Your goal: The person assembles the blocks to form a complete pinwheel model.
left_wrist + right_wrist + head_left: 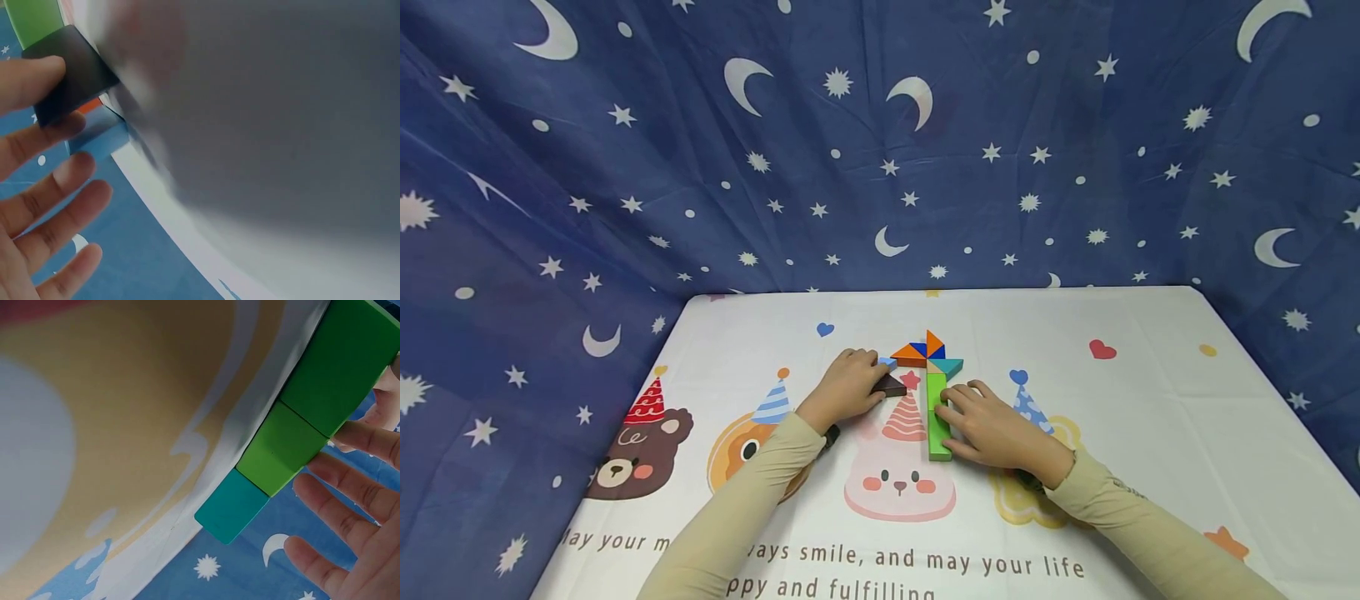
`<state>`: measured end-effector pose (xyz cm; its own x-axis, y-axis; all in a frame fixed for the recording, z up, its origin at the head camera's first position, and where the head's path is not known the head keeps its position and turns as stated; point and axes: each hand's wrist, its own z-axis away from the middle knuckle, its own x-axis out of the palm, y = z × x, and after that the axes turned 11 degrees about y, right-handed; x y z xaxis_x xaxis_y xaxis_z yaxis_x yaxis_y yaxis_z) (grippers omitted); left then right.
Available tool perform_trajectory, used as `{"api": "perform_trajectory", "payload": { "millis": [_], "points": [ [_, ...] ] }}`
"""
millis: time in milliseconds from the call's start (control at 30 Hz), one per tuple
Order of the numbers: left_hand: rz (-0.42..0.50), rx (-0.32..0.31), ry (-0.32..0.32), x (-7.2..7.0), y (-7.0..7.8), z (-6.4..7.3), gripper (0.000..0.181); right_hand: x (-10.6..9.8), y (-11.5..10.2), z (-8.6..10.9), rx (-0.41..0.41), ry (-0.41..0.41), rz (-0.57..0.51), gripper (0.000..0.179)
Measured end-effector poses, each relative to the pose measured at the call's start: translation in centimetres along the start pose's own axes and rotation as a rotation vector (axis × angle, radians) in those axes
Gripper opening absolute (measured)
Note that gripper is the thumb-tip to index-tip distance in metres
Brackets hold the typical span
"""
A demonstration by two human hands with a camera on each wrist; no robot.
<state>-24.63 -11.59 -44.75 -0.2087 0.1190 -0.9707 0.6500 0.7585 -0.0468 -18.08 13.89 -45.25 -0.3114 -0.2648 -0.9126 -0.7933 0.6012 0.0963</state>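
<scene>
My left hand (848, 385) pinches a dark triangular block (892, 387) between thumb and forefinger; its other fingers spread apart in the left wrist view. Beside that block sits a light blue block (887, 362), partly hidden by the fingers. My right hand (992, 425) touches the right side of two green blocks (938, 446) set end to end, its fingers loosely extended. At their far end, orange triangles (934, 343), blue triangles (939, 353) and a teal block (950, 367) form a pinwheel shape. The teal block (231, 512) lines up with the green ones in the right wrist view.
A white cloth (1150, 400) printed with cartoon animals, hearts and lettering covers the table. Behind and to the left hangs a blue curtain (820, 167) with moons and stars, meeting the table's far edge.
</scene>
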Motion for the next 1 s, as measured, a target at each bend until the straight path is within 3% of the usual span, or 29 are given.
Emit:
{"api": "perform_trajectory", "payload": {
  "millis": [467, 767, 1000],
  "points": [
    [-0.066, 0.023, 0.026, 0.3, 1.8, -1.4, 0.033, 0.0, 0.0, 0.0, -0.006, 0.021, -0.008, 0.041],
    [-0.089, -0.004, 0.020, 0.2, 2.5, -1.8, 0.038, -0.1, 0.0, 0.1, -0.005, 0.028, -0.017, 0.042],
    [-0.117, -0.007, -0.049, -0.4, 2.3, -1.6, 0.050, 0.0, 0.1, 0.1, -0.015, 0.034, -0.011, 0.042]
  ]
}}
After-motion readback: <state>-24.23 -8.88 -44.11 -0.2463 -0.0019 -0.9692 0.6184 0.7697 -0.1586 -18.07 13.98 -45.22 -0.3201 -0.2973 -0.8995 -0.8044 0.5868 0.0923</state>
